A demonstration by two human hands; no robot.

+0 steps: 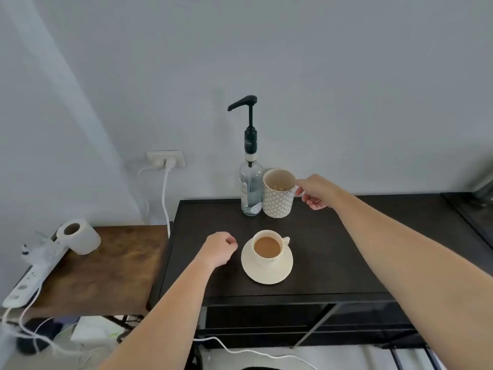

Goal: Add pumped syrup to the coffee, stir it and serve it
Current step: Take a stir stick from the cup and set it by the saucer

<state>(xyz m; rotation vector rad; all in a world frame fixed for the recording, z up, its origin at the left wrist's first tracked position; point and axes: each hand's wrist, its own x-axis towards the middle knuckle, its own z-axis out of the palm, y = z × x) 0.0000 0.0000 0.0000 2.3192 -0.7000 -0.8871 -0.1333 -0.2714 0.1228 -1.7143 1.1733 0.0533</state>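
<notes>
A cream cup of milky coffee (267, 247) stands on a cream saucer (266, 273) on the dark table (333, 249). Behind it rises a clear syrup bottle (250, 188) with a tall black pump (246, 102), its spout pointing left. Right beside the bottle is a patterned white mug (277, 198) with light sticks inside. My right hand (316, 190) is at that mug's right rim, fingers curled near its handle; whether it grips is unclear. My left hand (220, 248) rests loosely closed on the table, just left of the saucer, holding nothing.
A lower brown wooden side table (106, 268) on the left carries a toilet paper roll (80, 236) and a white power strip (29, 281). A wall socket (166, 158) with white cables sits behind. Cables trail on the floor below.
</notes>
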